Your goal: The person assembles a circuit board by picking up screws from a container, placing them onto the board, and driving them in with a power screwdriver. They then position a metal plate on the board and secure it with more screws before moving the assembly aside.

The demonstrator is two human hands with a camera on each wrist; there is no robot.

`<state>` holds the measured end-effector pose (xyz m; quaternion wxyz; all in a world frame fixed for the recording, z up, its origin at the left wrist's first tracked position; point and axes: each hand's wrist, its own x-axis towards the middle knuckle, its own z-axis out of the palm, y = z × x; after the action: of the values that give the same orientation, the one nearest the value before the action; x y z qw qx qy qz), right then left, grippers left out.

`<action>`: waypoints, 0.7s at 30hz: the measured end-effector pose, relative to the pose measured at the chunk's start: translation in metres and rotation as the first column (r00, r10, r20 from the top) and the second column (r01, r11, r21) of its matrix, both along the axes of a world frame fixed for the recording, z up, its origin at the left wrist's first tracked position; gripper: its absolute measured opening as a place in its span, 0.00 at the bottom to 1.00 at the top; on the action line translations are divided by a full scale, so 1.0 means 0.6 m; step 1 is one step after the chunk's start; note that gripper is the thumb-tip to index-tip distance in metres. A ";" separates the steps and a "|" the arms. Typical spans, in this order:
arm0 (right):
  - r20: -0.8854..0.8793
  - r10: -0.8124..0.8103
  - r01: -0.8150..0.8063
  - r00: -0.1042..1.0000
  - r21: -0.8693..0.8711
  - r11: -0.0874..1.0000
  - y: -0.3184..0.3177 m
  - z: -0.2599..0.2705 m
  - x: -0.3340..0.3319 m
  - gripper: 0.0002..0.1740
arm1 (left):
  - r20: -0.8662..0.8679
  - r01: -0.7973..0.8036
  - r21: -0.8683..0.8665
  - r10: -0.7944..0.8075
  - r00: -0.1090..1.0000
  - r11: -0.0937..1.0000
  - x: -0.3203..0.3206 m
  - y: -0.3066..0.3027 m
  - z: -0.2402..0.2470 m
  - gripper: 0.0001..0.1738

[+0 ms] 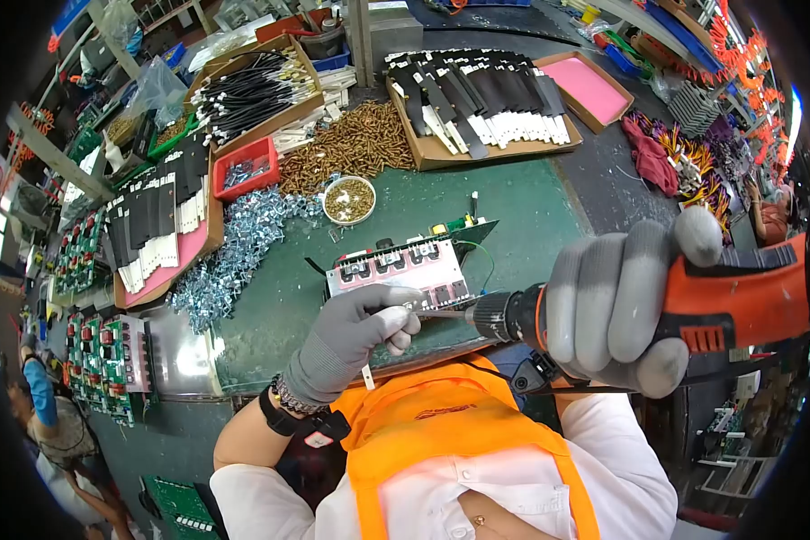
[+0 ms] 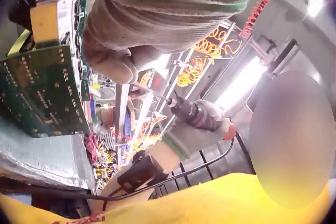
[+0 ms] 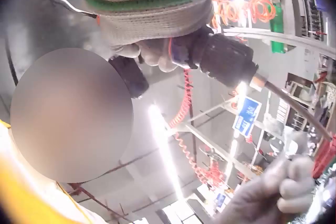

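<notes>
My gloved right hand (image 1: 616, 306) grips an orange-and-black power drill (image 1: 738, 297) by its body, its long thin bit (image 1: 445, 313) pointing left. With thumb and fingers, my gloved left hand (image 1: 360, 337) pinches the tip of that bit; whatever small piece may sit there is hidden by the fingertips. The left wrist view shows the bit (image 2: 149, 91) running from the chuck to those fingertips. Just behind the left hand lies a circuit board assembly (image 1: 400, 270), with a pale plate, black components and a green board along its back edge.
Loose brass-coloured fasteners (image 1: 351, 144) lie heaped behind the board, beside a small round dish (image 1: 349, 200). Silvery metal clips (image 1: 234, 247) and a red bin (image 1: 245, 168) are at the left. Cardboard trays (image 1: 486, 155) hold black-and-white strips. More circuit boards (image 1: 108, 360) stand far left.
</notes>
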<state>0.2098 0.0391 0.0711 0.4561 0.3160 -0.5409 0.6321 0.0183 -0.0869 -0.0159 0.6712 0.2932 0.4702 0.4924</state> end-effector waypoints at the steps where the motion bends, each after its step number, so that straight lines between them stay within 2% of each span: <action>1: -0.016 -0.009 0.009 1.000 -0.006 1.000 -0.004 -0.002 0.001 0.34 | 0.000 -0.002 0.000 0.002 1.000 1.000 0.002 0.000 0.000 0.18; 6: -0.032 -0.035 0.034 0.999 -0.035 0.999 -0.009 -0.009 0.003 0.34 | -0.003 -0.027 -0.030 0.026 1.000 0.999 0.008 -0.003 0.000 0.15; 8: -0.011 0.035 -0.036 0.999 -0.010 0.999 -0.005 -0.008 0.001 0.34 | 0.013 -0.035 -0.036 0.035 0.999 0.999 0.010 -0.004 0.000 0.14; 10: 0.020 0.023 -0.023 1.000 0.021 1.000 -0.003 -0.006 0.003 0.34 | 0.029 -0.045 -0.037 0.046 0.999 0.998 0.012 -0.003 0.001 0.14; 12: 0.052 0.009 -0.012 0.999 0.051 0.999 -0.012 -0.005 0.004 0.35 | -0.044 -0.067 -0.036 0.065 0.997 0.997 0.018 0.001 0.003 0.13; 13: 0.114 -0.153 0.164 0.982 -0.093 0.982 -0.033 -0.007 0.006 0.36 | -0.044 -0.063 -0.037 0.062 0.997 0.997 0.025 0.003 0.000 0.13; 14: 0.199 -0.301 0.342 0.933 -0.223 0.913 -0.046 -0.008 0.007 0.36 | -0.181 -0.051 0.045 0.058 0.982 0.998 0.034 0.006 -0.008 0.14; 15: 0.203 -0.307 0.350 0.930 -0.223 0.910 -0.047 -0.010 0.008 0.36 | -0.313 -0.027 0.126 0.065 0.948 0.992 0.039 0.010 -0.017 0.14; 17: 0.283 -0.337 0.405 0.898 -0.229 0.885 -0.045 -0.015 0.010 0.36 | -0.258 -0.002 0.105 0.029 0.966 0.994 0.044 0.023 -0.020 0.17; 19: 0.360 -0.363 0.460 0.859 -0.233 0.857 -0.041 -0.022 0.012 0.37 | -0.288 0.198 -0.077 -0.212 0.934 0.977 0.054 0.035 0.001 0.19; 20: 0.395 -0.374 0.484 0.839 -0.231 0.844 -0.036 -0.024 0.012 0.37 | -0.330 0.242 0.013 -0.224 0.917 0.970 0.060 0.036 -0.009 0.23; 21: 0.430 -0.382 0.508 0.818 -0.228 0.831 -0.032 -0.027 0.013 0.37 | -0.327 0.245 0.016 -0.227 0.917 0.969 0.067 0.040 -0.017 0.23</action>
<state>0.2173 0.0201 0.0548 0.5303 -0.0264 -0.5611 0.6351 0.0583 -0.0626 -0.0262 0.6309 0.4434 0.5207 0.3663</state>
